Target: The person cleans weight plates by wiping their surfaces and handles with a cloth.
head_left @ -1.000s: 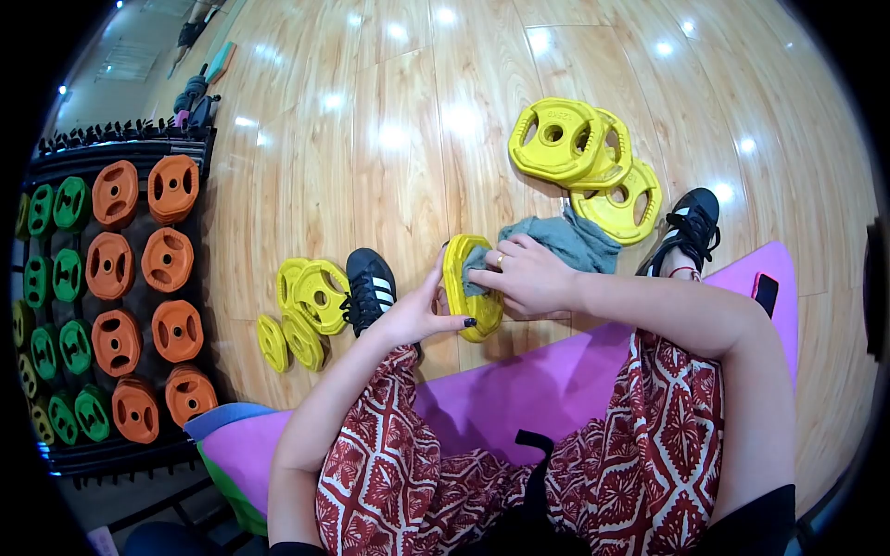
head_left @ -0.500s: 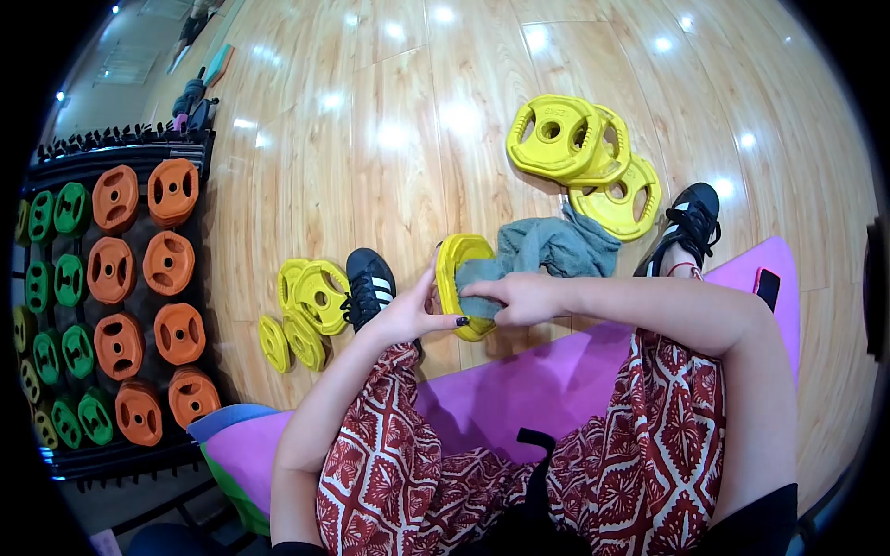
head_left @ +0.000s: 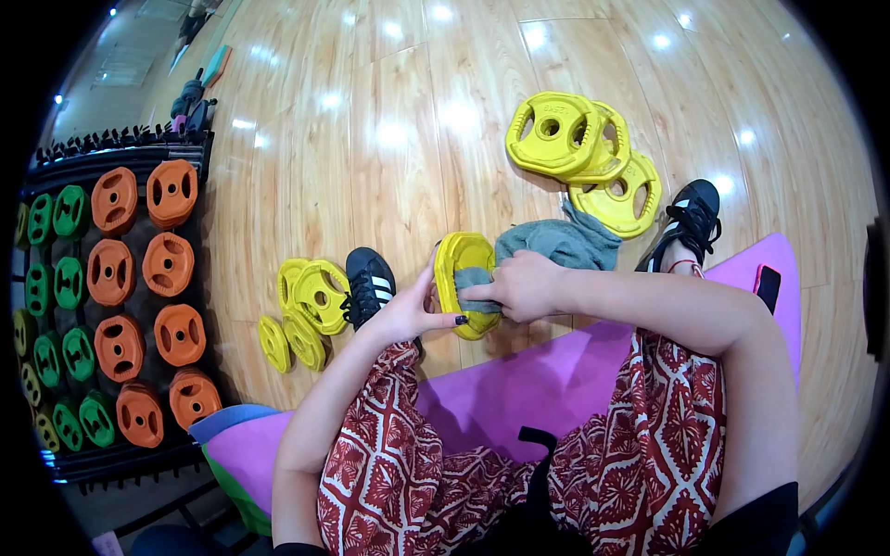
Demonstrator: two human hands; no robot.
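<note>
Wears patterned trousers [head_left: 389,435] above a pink mat [head_left: 538,380]. Grips a yellow plate [head_left: 475,250] by its left edge with the left hand [head_left: 408,308], holding it tilted between two black shoes. Presses grey cloth [head_left: 554,244] onto the plate's face with the closely bent fingers of the right hand [head_left: 530,287]. Has small yellow plates [head_left: 321,298] to the left on the wooden floor [head_left: 399,185], larger yellow plates [head_left: 556,159] beyond the cloth.
</note>
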